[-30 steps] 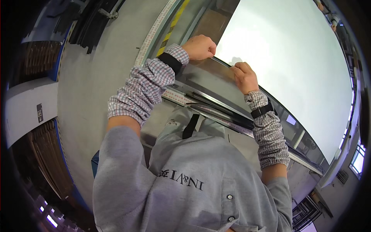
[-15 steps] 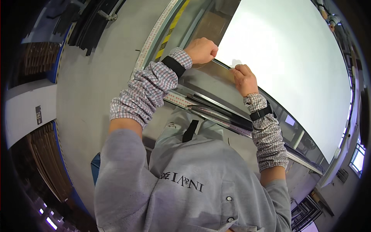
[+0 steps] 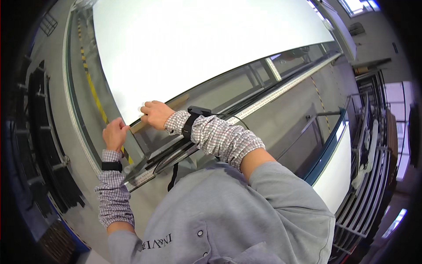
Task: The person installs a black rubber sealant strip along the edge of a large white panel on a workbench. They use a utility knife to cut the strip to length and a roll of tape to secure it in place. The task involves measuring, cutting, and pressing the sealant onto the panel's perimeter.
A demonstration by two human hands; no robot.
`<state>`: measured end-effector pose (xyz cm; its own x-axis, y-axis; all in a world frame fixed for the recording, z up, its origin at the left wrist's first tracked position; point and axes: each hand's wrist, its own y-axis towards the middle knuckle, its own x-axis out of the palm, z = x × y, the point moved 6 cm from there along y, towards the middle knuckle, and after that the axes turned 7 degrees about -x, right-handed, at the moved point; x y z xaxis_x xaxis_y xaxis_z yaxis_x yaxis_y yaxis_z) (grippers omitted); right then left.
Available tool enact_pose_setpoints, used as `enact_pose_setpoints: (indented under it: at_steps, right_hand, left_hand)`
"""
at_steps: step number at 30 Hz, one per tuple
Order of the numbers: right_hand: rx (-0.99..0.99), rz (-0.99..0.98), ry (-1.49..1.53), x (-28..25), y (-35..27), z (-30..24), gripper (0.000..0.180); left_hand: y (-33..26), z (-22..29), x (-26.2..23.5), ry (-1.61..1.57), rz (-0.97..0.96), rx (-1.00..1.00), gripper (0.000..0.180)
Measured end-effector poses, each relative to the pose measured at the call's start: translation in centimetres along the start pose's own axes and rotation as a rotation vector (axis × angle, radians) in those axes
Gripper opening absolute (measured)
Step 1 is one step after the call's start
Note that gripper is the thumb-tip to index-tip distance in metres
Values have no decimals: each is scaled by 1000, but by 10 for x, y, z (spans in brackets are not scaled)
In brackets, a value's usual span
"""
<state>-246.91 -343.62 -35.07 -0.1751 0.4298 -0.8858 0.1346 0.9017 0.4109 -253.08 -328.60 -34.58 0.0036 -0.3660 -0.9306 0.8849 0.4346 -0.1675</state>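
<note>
White and very big, a sheet (image 3: 198, 48) lies flat on the grey bench (image 3: 290, 114) and fills the top of the view. Its near corner is right by both hands. The left hand (image 3: 115, 134) is curled at the sheet's edge, with the fingers pinching that edge. The right hand (image 3: 154, 114) rests just beside it, on the same corner, fingers bent and pressed down on the sheet. A black band (image 3: 190, 123) sits on the right wrist. A long ruler (image 3: 281, 90) runs along the bench near the sheet. A yellow and black stripe (image 3: 94, 94) runs along the floor on the left.
</note>
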Motion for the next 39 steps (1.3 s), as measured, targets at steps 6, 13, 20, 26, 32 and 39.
enact_pose_setpoints:
  at_steps: [6, 13, 20, 26, 32, 39]
  right_hand:
    - [90, 1, -7, -39, -41, 44, 5]
    - [308, -67, -25, -142, -110, 94, 21]
    - [1159, 135, -99, -248, -353, 106, 18]
    - [1279, 47, 237, -155, -397, 41, 18]
    - [939, 32, 382, -117, -319, 12, 19]
    - [793, 48, 479, -109, -219, -15, 10]
  left_hand:
    - [4, -4, 4, 45, -39, -73, 23]
    - [-1, -3, 9, 213, 40, -66, 25]
    - [-17, -5, 11, 94, 234, -24, 23]
    - [-13, -7, 6, 61, 88, -130, 27]
    - [-52, -29, -25, 50, 440, 252, 16]
    - [-99, -83, -28, 71, 124, 225, 46]
